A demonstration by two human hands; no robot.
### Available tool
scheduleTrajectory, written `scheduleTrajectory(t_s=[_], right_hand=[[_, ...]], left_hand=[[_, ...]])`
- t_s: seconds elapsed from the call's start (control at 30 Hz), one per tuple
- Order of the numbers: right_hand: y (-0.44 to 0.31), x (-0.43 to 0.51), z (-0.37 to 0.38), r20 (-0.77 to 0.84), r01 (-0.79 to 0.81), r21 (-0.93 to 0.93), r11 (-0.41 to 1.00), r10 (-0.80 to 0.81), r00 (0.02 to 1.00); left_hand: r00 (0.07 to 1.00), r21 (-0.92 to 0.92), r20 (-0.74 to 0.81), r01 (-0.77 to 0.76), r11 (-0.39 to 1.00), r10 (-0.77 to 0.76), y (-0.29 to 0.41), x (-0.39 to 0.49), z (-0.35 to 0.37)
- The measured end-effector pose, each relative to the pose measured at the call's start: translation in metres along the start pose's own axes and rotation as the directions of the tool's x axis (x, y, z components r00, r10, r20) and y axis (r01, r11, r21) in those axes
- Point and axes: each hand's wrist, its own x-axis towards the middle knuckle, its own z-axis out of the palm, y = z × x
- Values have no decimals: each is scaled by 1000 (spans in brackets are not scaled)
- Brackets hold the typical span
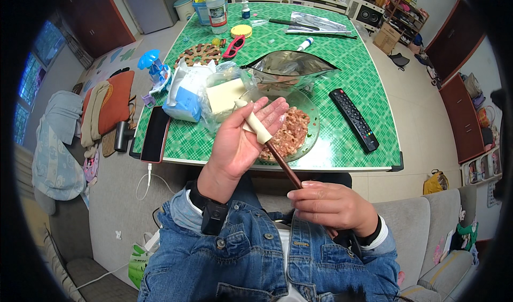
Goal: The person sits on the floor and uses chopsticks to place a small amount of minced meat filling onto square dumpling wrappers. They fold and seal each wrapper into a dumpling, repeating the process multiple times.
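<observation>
My left hand (pixel 236 147) is palm up and tilted, its fingers dusted with white powder. A pale dough wrapper (pixel 259 129) lies across it, rolled around the tip of dark brown chopsticks (pixel 284 163), and my thumb rests against the roll. My right hand (pixel 336 205) grips the chopsticks farther down, near my jacket. Behind the left fingers stands a glass bowl (pixel 314 135) of minced meat with green bits (pixel 294 131). Left of the bowl, a stack of square wrappers (pixel 225 95) sits in an opened plastic bag. Any filling inside the roll is hidden.
Beyond the bowl stands an open foil pouch (pixel 296 71). A remote control (pixel 353 120) lies at right; a phone (pixel 155 133) and a tissue pack (pixel 184 99) are at left. Farther back are a bottle (pixel 217 11), pink glasses (pixel 234 46) and a woven trivet (pixel 200 54).
</observation>
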Motion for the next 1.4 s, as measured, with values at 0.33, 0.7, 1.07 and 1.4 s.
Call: scheduleTrajectory(t_s=[0.33,0.7,1.07,1.4], right_hand=[[7,1,15,-548,52,533,844,298,782],[37,-28,25,-484,284,864,416,844,234],[42,-39,21,-637,216,764,608,658,401],[54,-54,-10,-579,290,804,519,795,183]], left_hand=[[982,31,95,-169,985,165,-9,3,7],[935,655,273,-354,668,228,-7,-9,11],[912,-7,390,140,990,-126,-1,-18,-1],[927,102,367,-126,987,81,1,-24,-23]])
